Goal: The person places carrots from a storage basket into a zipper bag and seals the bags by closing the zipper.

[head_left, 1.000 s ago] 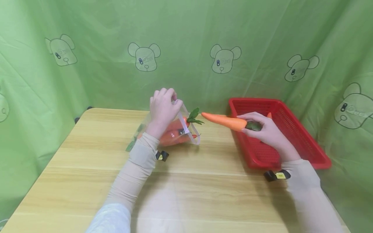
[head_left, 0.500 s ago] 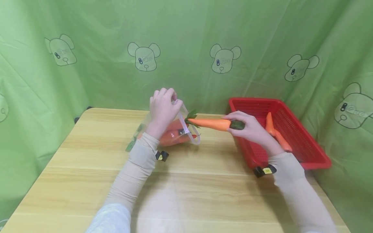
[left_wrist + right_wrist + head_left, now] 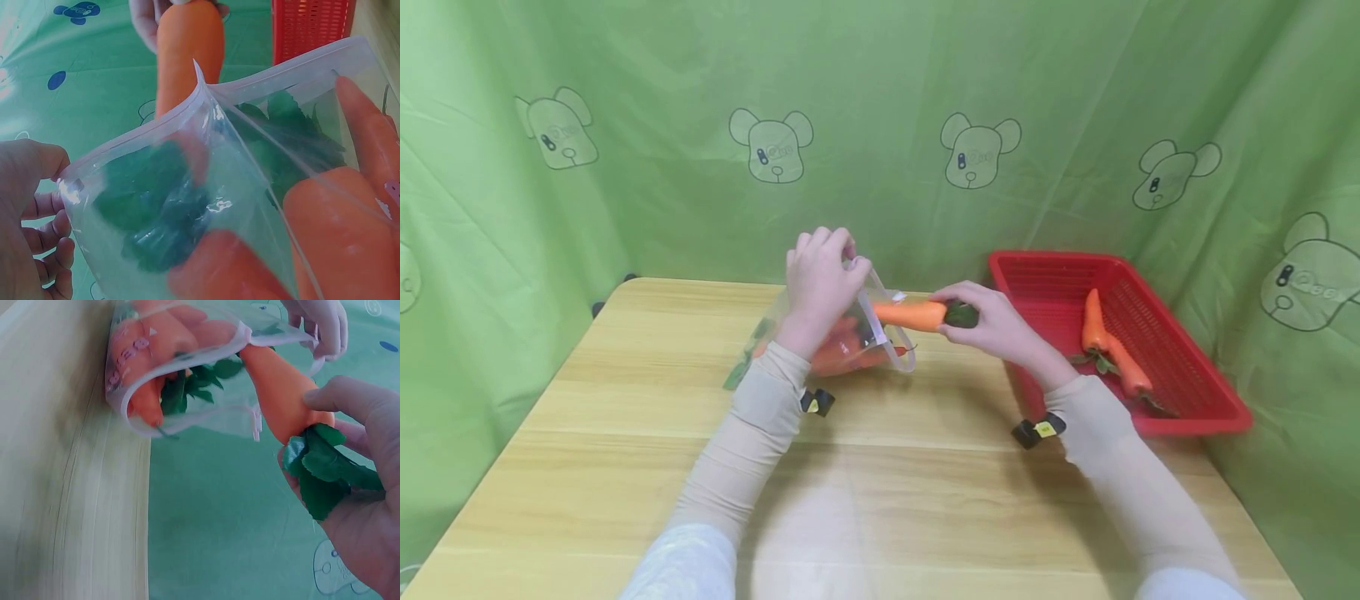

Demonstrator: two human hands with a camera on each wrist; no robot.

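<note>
A clear zip bag (image 3: 767, 333) with several carrots inside lies on the table, its mouth held apart toward the right. My left hand (image 3: 822, 279) pinches the upper edge of that mouth between thumb and fingers, as the left wrist view also shows. Between thumb and fingers of my right hand (image 3: 992, 325) is an orange carrot (image 3: 913, 315), gripped at its leafy end. In the right wrist view the held carrot (image 3: 275, 394) points its thin tip into the bag's mouth; green leaves (image 3: 328, 462) lie against the palm. Inside the bag, green tops (image 3: 150, 200) face the opening.
A red plastic basket (image 3: 1195, 367) stands on the right of the wooden table (image 3: 880, 500). Two carrots (image 3: 1126, 367) lie in it. Green curtains (image 3: 880, 208) with bear-head prints hang behind and at both sides.
My right hand has moved left from over the basket, bringing the carrot's tip into the bag's mouth. The two carrots in the basket have come into full view. My left hand has stayed in place.
</note>
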